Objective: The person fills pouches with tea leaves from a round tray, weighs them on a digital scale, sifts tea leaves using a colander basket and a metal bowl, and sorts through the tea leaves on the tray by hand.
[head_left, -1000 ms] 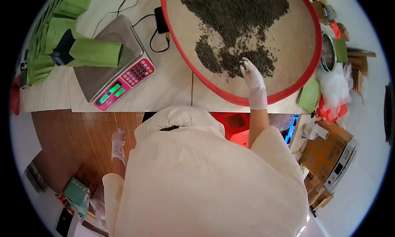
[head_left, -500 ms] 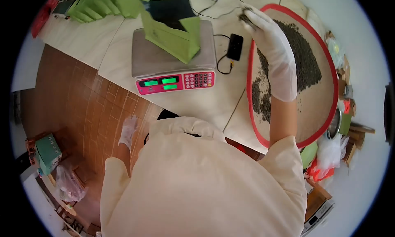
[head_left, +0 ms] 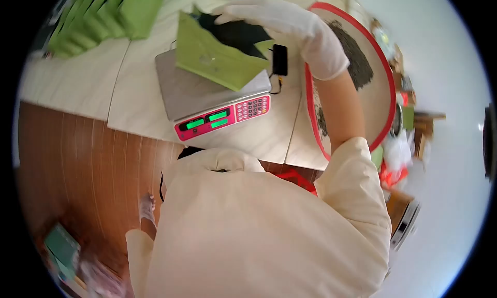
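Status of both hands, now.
Left hand: hangs low, nothing visible in it; open or closed can't be told.
Right hand: at the open green bag; grip and any contents can't be told.

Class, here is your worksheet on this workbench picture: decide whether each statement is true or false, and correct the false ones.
1. An open green bag sits on the scale. True.
2. The scale is switched off. False: its displays glow green.
3. The right hand wears a white glove. True.
4. A dark, loose heap lies on the red-rimmed tray. True.
5. The right hand is down in the heap. False: it is at the open mouth of the green bag.
6. The left hand is pressing on the scale. False: it is away from the scale, seen against the brown floor.
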A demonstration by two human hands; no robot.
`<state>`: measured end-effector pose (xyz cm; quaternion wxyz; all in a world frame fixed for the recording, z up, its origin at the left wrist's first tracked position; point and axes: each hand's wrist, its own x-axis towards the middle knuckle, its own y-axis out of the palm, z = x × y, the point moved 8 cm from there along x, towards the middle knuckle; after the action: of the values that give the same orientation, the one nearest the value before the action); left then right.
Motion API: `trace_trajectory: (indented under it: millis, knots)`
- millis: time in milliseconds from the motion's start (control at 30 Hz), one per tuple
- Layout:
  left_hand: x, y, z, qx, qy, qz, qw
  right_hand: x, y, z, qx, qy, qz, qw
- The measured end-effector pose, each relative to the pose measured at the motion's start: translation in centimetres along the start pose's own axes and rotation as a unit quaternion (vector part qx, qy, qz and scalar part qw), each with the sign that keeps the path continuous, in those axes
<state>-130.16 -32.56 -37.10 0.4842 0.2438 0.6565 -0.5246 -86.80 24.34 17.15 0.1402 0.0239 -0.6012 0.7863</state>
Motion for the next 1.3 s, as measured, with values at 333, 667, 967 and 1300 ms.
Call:
trace_trajectory:
  millis: [333,667,967,1300]
  knots:
    - [-10.5,4.5,-15.8,0.088,0.159,0.063,0.981,-6.5,-4.1,-3.6,0.387,0.357,-0.270,0.806]
    - [-16.9,6.3,-10.6,0.130,0.154,-0.004,0.980,-23.2,10.7,-20.4,0.008,0.602,-0.126,0.789]
    - [-19.2,4.6,3.2,-0.047,0.006,-0.010,0.999,-27.4,25.0,-30.5,-0.007,0.716,0.005,0.698]
    - [-14.3,5.0,6.1,-0.067,0.034,0.024,0.997,-27.2,26.6,-30.2,0.009,0.726,0.056,0.685]
